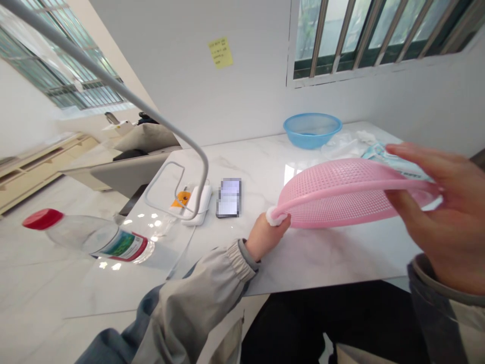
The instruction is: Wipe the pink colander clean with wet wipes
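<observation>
A pink perforated plastic basket [333,174] is held tilted on its side above the table, its opening partly toward me. My right hand [450,217] grips the basket's right rim, thumb on the near side and fingers over the far side. At the left end of the rim, my left hand [263,237] is closed around a white wipe [276,217], pressing it against the rim. Behind the basket and partly covered by my right hand lies a light blue wipes packet [382,154].
A blue basin [312,131] stands by the wall, with crumpled clear plastic [344,145] beside it. Left of the basket are a phone [229,197], a white device [197,205], an orange card [181,199], a grey bent stand [200,167] and a red-capped bottle [94,235].
</observation>
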### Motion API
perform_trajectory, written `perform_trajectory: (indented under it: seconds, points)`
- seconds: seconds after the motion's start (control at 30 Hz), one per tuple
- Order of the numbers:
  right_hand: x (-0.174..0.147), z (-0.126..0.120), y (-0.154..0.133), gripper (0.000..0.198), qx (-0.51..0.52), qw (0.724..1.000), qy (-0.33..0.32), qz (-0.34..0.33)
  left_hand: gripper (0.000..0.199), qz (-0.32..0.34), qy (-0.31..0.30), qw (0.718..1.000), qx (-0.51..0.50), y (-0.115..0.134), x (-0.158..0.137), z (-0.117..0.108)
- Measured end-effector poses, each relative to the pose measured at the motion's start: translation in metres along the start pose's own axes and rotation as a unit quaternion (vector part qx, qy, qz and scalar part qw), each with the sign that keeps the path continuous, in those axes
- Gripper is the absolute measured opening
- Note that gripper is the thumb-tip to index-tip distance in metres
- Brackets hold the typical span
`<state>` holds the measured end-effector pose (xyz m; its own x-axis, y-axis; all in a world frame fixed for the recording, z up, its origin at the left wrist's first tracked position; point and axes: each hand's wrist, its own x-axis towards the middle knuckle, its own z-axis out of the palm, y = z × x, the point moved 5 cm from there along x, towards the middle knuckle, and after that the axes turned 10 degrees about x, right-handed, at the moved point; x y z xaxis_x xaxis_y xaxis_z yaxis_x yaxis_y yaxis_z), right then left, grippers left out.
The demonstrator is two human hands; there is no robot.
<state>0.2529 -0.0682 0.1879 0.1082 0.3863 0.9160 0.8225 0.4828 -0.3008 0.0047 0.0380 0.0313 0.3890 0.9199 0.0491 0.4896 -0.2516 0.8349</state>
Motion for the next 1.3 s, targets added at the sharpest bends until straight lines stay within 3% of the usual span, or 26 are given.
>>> perform_trajectory:
  seconds: [0.07,0.17,0.27,0.33,0.43,0.53,0.6,0.87,1.07,1.23,1.3]
  points:
    - [0.024,0.014,-0.023,0.046,0.028,0.988,-0.117,-0.099,0.037,-0.002,-0.006,1.0,0.004,0.0,0.0,0.001]
    - [0.049,0.043,-0.044,0.029,0.029,0.956,-0.249,-0.155,0.038,-0.004,-0.007,1.0,0.016,-0.001,0.001,0.002]
    - [0.061,0.071,-0.045,0.017,0.102,0.924,-0.357,-0.096,0.035,0.0,0.008,0.999,0.039,-0.001,0.001,-0.001]
    - [0.064,0.081,-0.038,0.021,0.108,0.909,-0.396,-0.077,0.035,0.005,0.025,0.998,0.052,0.0,0.002,-0.004]
    - [0.071,0.08,-0.019,0.022,0.141,0.908,-0.394,0.013,0.034,0.011,0.02,0.998,0.066,0.003,0.003,-0.005]
    - [0.075,0.073,-0.002,0.011,0.207,0.901,-0.347,0.159,0.032,0.015,0.023,0.996,0.079,0.004,0.006,-0.004]
    - [0.074,0.069,-0.001,0.01,0.223,0.898,-0.317,0.209,0.029,0.027,0.039,0.995,0.086,0.004,0.007,-0.004]
    - [0.06,0.07,-0.012,0.015,0.236,0.896,-0.332,0.174,0.036,-0.007,0.014,0.998,0.061,0.0,0.006,-0.003]
    - [0.067,0.059,-0.006,0.025,0.287,0.878,-0.293,0.246,0.041,-0.013,-0.009,0.999,0.043,0.004,0.003,-0.003]
    - [0.065,0.048,0.001,0.007,0.301,0.876,-0.204,0.317,0.048,-0.016,-0.015,0.999,0.036,-0.002,0.005,-0.001]
    - [0.062,0.046,0.0,0.007,0.287,0.885,-0.209,0.301,0.049,-0.018,-0.016,0.999,0.038,-0.005,0.007,-0.001]
